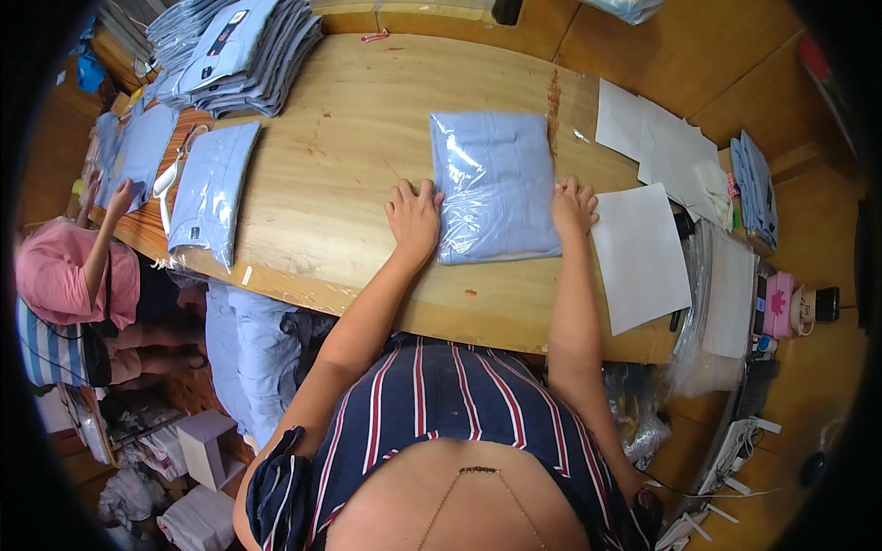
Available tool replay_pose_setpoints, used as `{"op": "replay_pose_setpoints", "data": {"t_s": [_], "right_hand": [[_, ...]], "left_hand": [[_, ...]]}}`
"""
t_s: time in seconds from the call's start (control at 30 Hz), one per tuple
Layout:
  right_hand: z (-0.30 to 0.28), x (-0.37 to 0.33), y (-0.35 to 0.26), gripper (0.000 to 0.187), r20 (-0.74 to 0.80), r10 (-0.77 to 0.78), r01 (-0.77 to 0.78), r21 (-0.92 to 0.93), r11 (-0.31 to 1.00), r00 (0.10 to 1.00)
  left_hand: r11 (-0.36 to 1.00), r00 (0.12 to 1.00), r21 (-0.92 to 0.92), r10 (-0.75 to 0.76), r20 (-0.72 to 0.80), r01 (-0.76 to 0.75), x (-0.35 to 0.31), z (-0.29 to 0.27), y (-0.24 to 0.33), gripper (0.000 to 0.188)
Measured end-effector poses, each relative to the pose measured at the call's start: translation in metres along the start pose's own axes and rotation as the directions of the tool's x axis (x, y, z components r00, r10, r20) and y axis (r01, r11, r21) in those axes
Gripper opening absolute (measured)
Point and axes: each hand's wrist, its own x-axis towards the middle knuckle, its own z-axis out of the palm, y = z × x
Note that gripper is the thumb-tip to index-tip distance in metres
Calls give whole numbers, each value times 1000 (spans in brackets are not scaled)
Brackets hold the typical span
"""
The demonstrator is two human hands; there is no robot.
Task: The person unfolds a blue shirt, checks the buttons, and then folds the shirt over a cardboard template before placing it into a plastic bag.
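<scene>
A folded light-blue garment in a clear plastic bag [494, 188] lies flat on the wooden table in front of me, its surface shiny with creases. At its left edge my left hand [413, 219] rests with curled fingers, the thumb against the bag. My right hand [575, 206] grips the opposite edge with bent fingers. Between them the two hands hold the package by its sides. Just right of my right hand lies a white sheet [643, 257]. Another bagged blue garment [216, 188] sits farther left on the table.
A tall stack of bagged blue garments [234, 60] stands at the far left. More white sheets [657, 129] and clear plastic bags [703, 285] lie along the right side. At left, a co-worker in a pink top [60, 271] handles blue cloth. Blue fabric [253, 344] hangs below the table's front edge [312, 298].
</scene>
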Motion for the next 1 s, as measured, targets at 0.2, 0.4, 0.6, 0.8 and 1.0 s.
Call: {"op": "replay_pose_setpoints", "data": {"t_s": [0.2, 0.4, 0.6, 0.8, 1.0], "right_hand": [[-5, -2, 19, 30, -205, -236, 279, 212, 937, 950], [-8, -32, 5, 30, -124, -388, 405, 173, 898, 913], [-35, -49, 71, 53, 252, -256, 75, 561, 825, 933], [-33, -109, 48, 72, 27, -388, 356, 342, 870, 921], [-29, -76, 41, 54, -197, -382, 429, 462, 776, 903]], "left_hand": [[917, 974, -390, -14, -227, -78, 3, -16, -5, 22], [937, 975, -276, 220, -14, -215, -13, -14, 24, 40], [915, 926, -352, -57, 373, 199, -26, -60, -3, 49], [936, 973, -316, 198, 118, -152, -51, -39, -3, 53], [853, 957, -435, 243, -158, -289, -5, -50, -12, 28]]}}
